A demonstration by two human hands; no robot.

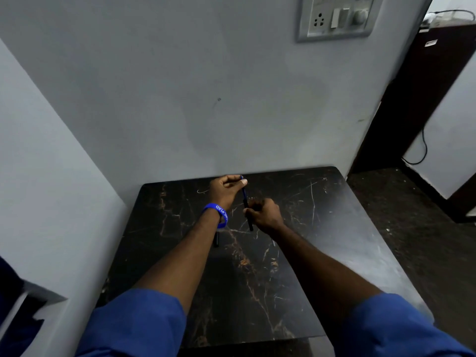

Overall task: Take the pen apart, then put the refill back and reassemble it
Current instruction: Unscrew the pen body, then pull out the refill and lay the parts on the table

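Risking a bent refill [244, 191] if pushed off-axis into the barrel [248, 217], or a drop onto the surface [322, 228]. Left hand [225, 190] grip pinched shut on the refill's upper end; right hand [265, 213] grip closed round the barrel just below. Small dark part [217, 239] lying nearer, under the left wrist.

The pen [246, 205] is a slim, dark rod with a blue upper stretch, standing nearly upright and tilted slightly above the dark marbled counter [322, 228], toward its far edge. A short black piece [217, 239] lies flat on the counter, nearer than the pen and to its left; its details are too small to tell.
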